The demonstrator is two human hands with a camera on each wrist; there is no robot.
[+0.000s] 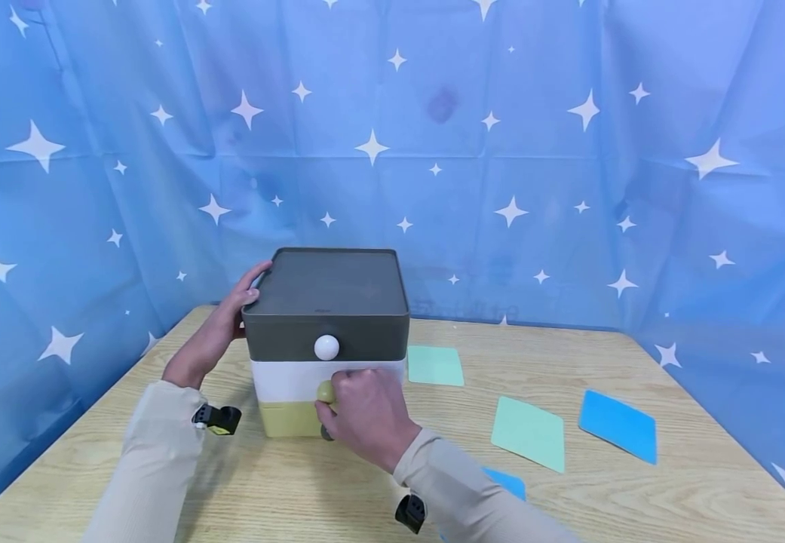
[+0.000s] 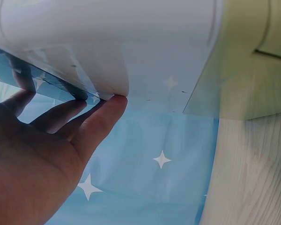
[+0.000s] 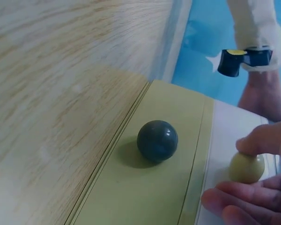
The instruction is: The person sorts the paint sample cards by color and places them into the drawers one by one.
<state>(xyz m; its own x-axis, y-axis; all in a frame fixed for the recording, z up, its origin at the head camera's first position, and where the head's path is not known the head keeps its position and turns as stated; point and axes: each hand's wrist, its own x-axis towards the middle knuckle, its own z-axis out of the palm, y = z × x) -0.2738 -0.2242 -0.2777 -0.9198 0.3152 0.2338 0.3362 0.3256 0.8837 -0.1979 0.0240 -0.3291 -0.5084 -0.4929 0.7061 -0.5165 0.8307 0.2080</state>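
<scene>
three drawers stack in the small drawer box at centre-left of the head view, standing on the wooden counter: dark grey on top, white in the middle, yellow-green at the bottom. the right hand pinches the pale yellow knob of the white middle drawer between thumb and fingertips; all drawers look shut. the left hand rests with straight fingers against the box's upper left side, bracing it. by my reading the step is the grip before opening; the next move calls for a straight pull toward the viewer while the left hand holds the box steady. the drawer fronts face the camera, and the drawer's sliding axis runs front to back. the dark knob below stays untouched.
</scene>
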